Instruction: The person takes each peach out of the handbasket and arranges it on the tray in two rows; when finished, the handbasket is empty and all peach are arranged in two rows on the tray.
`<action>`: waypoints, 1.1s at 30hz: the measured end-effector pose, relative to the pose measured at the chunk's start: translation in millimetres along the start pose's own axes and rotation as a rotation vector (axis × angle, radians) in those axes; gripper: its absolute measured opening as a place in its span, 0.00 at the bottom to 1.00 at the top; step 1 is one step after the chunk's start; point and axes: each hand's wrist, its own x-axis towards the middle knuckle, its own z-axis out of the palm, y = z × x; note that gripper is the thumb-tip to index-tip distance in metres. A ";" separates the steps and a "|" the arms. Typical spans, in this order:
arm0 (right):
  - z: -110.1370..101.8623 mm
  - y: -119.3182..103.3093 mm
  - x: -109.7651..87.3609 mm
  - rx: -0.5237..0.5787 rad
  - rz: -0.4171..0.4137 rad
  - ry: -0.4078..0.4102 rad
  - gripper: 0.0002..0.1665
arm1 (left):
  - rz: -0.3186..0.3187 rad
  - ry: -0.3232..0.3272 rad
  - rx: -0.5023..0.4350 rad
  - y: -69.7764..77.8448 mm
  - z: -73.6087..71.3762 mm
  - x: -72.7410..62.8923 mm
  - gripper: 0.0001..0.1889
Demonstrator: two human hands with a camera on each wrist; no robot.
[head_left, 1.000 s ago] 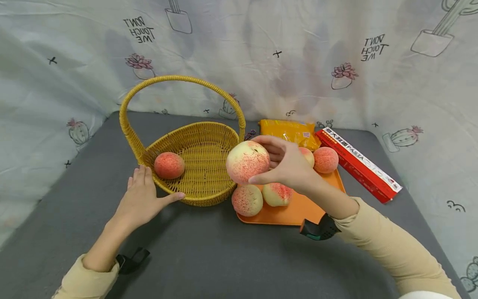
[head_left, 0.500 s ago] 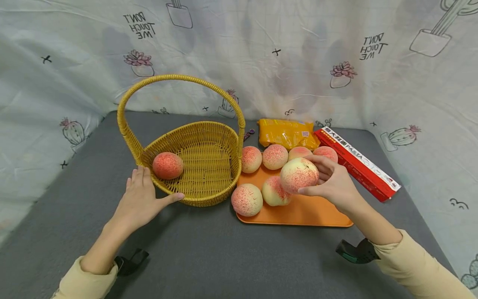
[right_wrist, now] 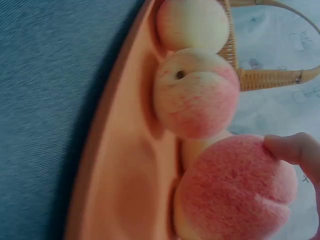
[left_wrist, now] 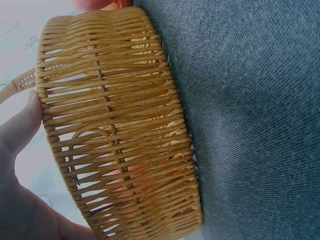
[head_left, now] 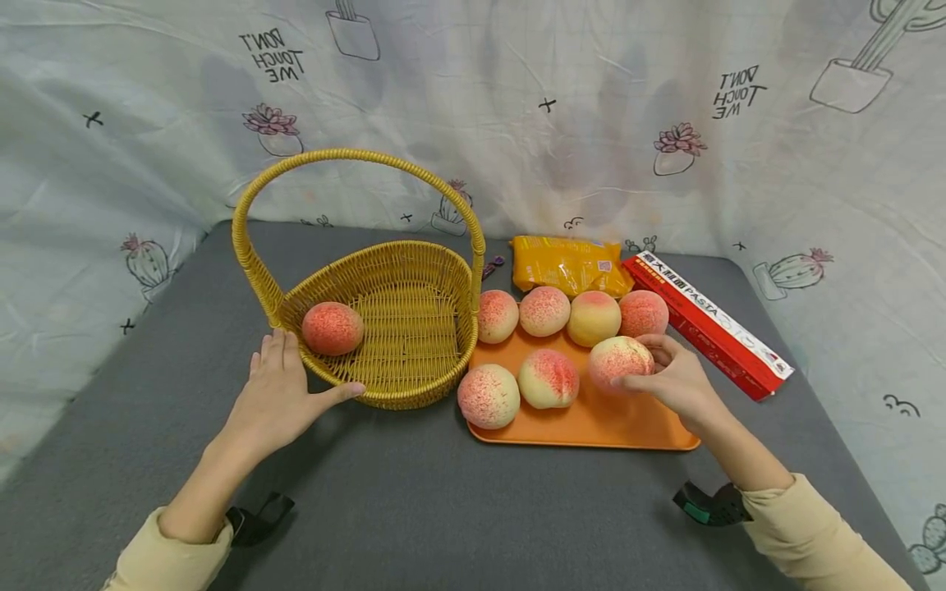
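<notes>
My right hand (head_left: 676, 379) holds a pale peach with red speckles (head_left: 617, 361) between thumb and fingers, low over the right half of the orange tray (head_left: 650, 431). In the right wrist view this peach (right_wrist: 235, 195) shows its red side, with the thumb on it. My left hand (head_left: 277, 394) touches the near-left rim of a yellow wicker basket (head_left: 406, 394), its fingers straight and its thumb (left_wrist: 22, 122) spread along the front. One red peach (head_left: 332, 328) lies inside the basket at the left. Several more peaches (head_left: 548, 379) sit on the tray in two rows.
Behind the tray lies a shiny orange packet (head_left: 569, 264). A long red pasta box (head_left: 709, 324) slants along the tray's right side. The basket's tall handle (head_left: 358, 154) arches upward, and a printed cloth (head_left: 473, 107) hangs behind the grey table (head_left: 458, 509).
My right hand has carried the pale peach from beside the basket's right rim to the right, then down close to the tray. The left hand has stayed at the basket.
</notes>
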 end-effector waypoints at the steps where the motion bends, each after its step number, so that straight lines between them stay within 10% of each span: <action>1: 1.1 2.0 0.2 -0.036 -0.004 -0.018 0.43 | 0.000 0.001 0.001 0.0 -0.1 -0.1 0.68; 20: 1.0 -8.3 12.4 -0.274 -0.098 -0.169 0.56 | 0.008 0.011 0.006 -1.3 0.2 0.0 0.67; 27: 3.6 -3.8 18.6 -0.311 -0.095 -0.127 0.46 | 0.003 0.007 0.004 -0.7 1.4 0.4 0.68; 33: -9.8 -7.7 10.4 -0.432 -0.123 -0.298 0.38 | 0.001 0.004 0.006 -0.7 0.7 -0.2 0.68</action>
